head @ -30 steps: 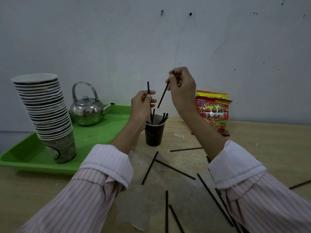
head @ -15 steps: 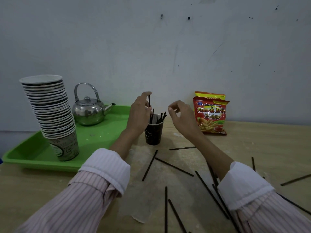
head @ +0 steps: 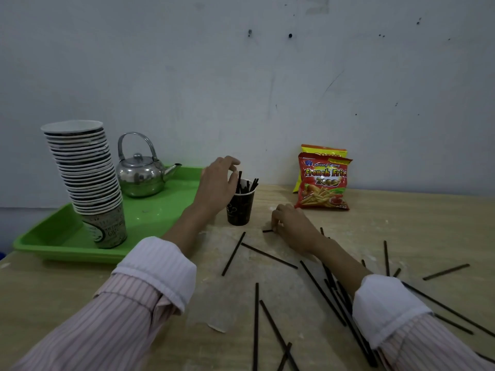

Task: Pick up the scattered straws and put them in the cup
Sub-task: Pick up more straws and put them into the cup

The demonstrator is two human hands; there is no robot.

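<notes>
You had a green tray (head: 64, 236) left, holding a paper cup stack (head: 88, 178) and steel kettle (head: 140, 175). Two snack bags (head: 322, 183) stood, probably against the wall (head: 241, 76).

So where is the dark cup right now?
In the head view, the dark cup stands on the table near centre, beside the green tray, with the left hand at its rim.

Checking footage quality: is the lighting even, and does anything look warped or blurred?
Head view: dim, flat light, darker toward the corners; wide-angle bending tilts the stack of paper cups; glare on the kettle; the black straws stay sharp on the table.
</notes>
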